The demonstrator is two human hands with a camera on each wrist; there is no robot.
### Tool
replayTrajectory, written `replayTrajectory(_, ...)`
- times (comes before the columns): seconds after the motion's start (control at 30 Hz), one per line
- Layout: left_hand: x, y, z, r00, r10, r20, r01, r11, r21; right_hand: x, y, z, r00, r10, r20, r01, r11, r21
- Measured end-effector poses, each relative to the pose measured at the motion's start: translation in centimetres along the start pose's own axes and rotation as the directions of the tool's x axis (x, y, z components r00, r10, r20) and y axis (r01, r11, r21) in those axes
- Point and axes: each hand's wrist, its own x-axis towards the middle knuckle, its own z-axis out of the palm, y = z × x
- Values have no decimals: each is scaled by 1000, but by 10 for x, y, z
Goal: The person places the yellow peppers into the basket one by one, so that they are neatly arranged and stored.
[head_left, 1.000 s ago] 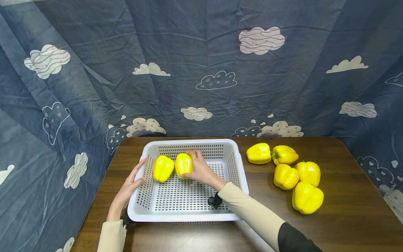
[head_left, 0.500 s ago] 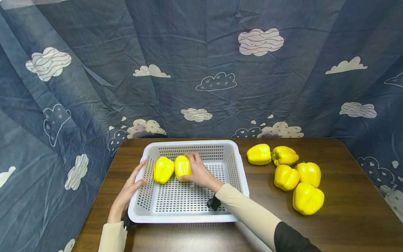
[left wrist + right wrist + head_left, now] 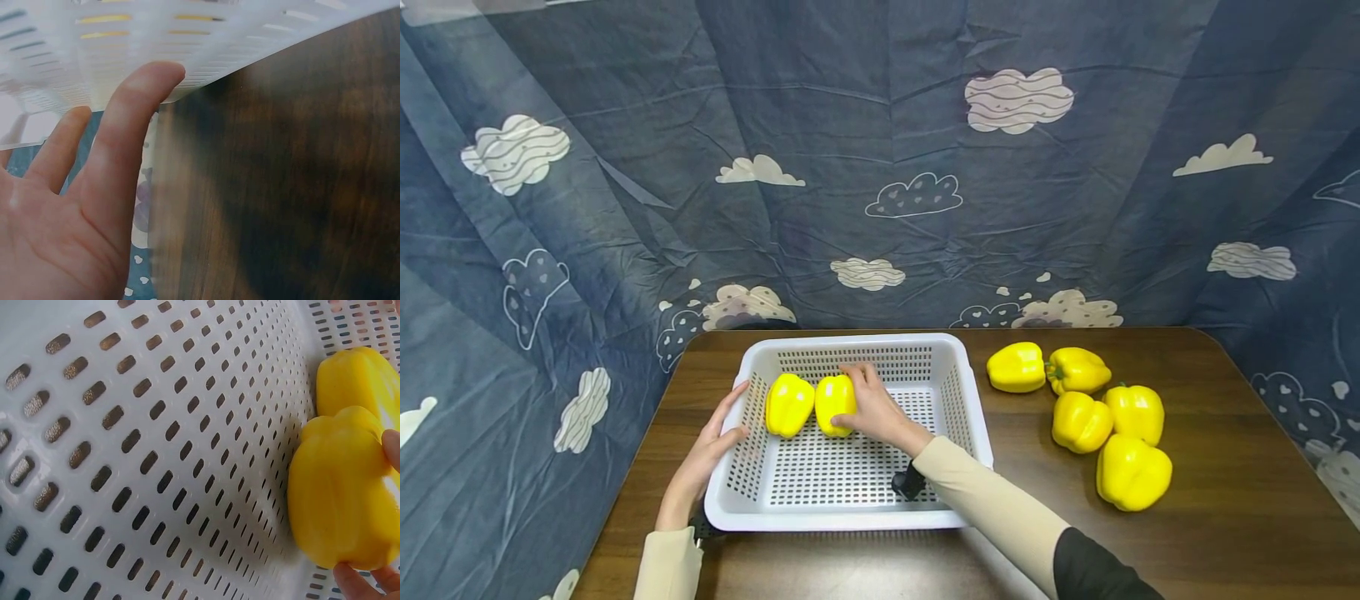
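Right hand (image 3: 880, 412): fingers and thumb curved in a grip about one yellow pepper, thumb on its near side, fingers on its far side; spread only as wide as the pepper.

Held pepper (image 3: 832, 406): inside the basket, left of its middle; whether it bears on the basket floor cannot be told.

Left hand (image 3: 703, 450): fingers extended, thumb set well apart from them, laid against the outside of the basket's left wall; grasp wide.

Basket (image 3: 835, 522): pale grey plastic, slotted walls and floor; on the left half of the table, its back rim near the table's back edge.

Second pepper (image 3: 790, 406): yellow, in the basket, near its left wall, just left of the held pepper.

Loose peppers, five, yellow, on the table right of the basket: one (image 3: 1016, 367) and another (image 3: 1078, 371) near the back edge; a third (image 3: 1082, 422) and fourth (image 3: 1136, 414) further forward, side by side; a fifth (image 3: 1133, 472) foremost, well in from the right edge.

Table (image 3: 1240, 500): dark brown wood grain, rounded back corners.

Curtain (image 3: 842, 125): blue, cloud-patterned, behind the table.

Sleeves (image 3: 992, 500): cream on both forearms.
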Motion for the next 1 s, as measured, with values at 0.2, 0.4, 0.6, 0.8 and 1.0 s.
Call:
replayTrajectory(0.2,1,0,-1,1000,-24,-10,24,1000,3,0,-2,-5,1000,9,-2,-9,1000,26)
replayTrajectory(0.4,0,0,0,1000,-19,-10,19,1000,10,-2,-6,-12,1000,-5,-20,6,1000,18)
replayTrajectory(0.6,-1,1,1,1000,-17,-14,17,1000,20,-5,-15,-29,999,-9,-37,11,999,41)
replayTrajectory(0.8,-1,0,2,999,-32,-21,33,999,12,-13,-19,-51,998,-9,-68,18,992,123)
replayTrajectory(1.0,-3,0,1,999,-31,-10,31,999,9,-22,-15,-70,994,-11,-108,31,982,185)
